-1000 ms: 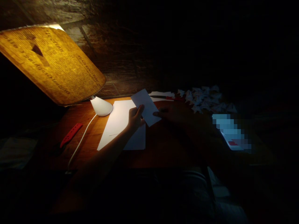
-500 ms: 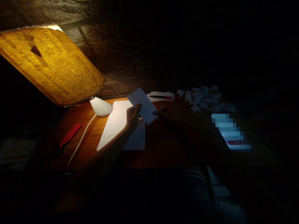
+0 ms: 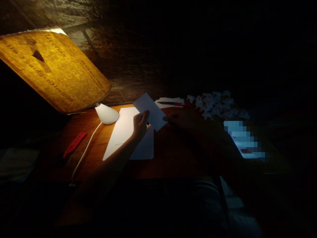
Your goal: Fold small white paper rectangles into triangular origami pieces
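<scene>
A small white sheet of paper (image 3: 151, 110) is held tilted in the air above the wooden table. My left hand (image 3: 140, 124) grips its lower left edge, with the thumb on the face turned to me. At its right corner, the fingers of my right hand (image 3: 174, 119) pinch the paper; much of that hand is lost in shadow. Larger white sheets (image 3: 141, 145) lie on the table beneath my left hand and forearm, with a short dark line on the top one.
A lamp with a yellow printed shade (image 3: 56, 71) and white base (image 3: 107, 114) stands left. Nearby lies a red power strip (image 3: 75, 144). Behind are paper pieces (image 3: 170, 99) under a red-handled knife (image 3: 174, 103), and folded papers (image 3: 215, 104). A lit, pixelated screen (image 3: 242, 138) lies right.
The small paper and my left hand have shifted very slightly to the left. Both hands keep their hold on the paper.
</scene>
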A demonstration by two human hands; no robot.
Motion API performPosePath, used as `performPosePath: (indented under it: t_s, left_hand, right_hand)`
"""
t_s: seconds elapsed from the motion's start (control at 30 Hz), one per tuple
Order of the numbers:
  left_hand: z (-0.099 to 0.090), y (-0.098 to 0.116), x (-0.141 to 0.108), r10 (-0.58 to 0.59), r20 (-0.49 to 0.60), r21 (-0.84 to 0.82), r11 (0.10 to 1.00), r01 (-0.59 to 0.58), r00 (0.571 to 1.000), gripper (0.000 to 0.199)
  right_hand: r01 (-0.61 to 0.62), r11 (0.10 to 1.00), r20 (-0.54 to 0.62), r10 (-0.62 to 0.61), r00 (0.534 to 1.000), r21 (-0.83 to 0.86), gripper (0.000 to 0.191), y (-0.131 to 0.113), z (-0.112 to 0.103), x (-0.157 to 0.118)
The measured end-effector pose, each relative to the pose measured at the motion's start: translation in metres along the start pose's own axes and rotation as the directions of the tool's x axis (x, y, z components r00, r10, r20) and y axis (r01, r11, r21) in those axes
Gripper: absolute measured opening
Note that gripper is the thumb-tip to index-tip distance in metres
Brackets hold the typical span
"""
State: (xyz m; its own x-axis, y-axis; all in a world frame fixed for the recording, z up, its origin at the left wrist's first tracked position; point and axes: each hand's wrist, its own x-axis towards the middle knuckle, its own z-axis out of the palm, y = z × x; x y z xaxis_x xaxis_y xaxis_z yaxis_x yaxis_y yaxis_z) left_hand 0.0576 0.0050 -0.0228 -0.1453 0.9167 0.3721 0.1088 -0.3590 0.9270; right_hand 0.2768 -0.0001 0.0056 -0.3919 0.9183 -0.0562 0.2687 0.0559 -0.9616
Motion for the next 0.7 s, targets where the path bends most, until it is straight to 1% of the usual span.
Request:
performPosePath:
  t_s: [0.27, 0.5, 0.63, 0.7]
  left_hand:
    - [-0.0001, -0.0001, 0.0005, -0.003, -0.018, -0.002, 1.000, 0.003, 1.000, 0.065]
    - [-0.0008, -0.0021, 0.0006, -0.008, -0.034, -0.001, 1.000, 0.008, 0.999, 0.060]
    - [-0.0005, -0.0031, 0.0005, -0.005, -0.031, -0.015, 1.000, 0.005, 0.999, 0.062]
    - [-0.0004, -0.0024, 0.0002, -0.002, -0.031, -0.020, 1.000, 0.001, 1.000, 0.062]
  right_hand:
    - [0.039, 0.999, 0.014, -0.040, 0.999, 0.022, 0.050, 0.0035, 0.0016, 0.0040]
    - [-0.006, 1.000, 0.003, 0.006, 1.000, -0.011, 0.051, -0.0008, 0.0018, 0.0021]
    - [-0.032, 0.999, -0.009, 0.032, 0.999, -0.028, 0.050, -0.0025, 0.0017, 0.0009]
    - [-0.030, 0.999, 0.006, 0.030, 1.000, -0.033, 0.052, -0.0043, 0.0015, 0.0003]
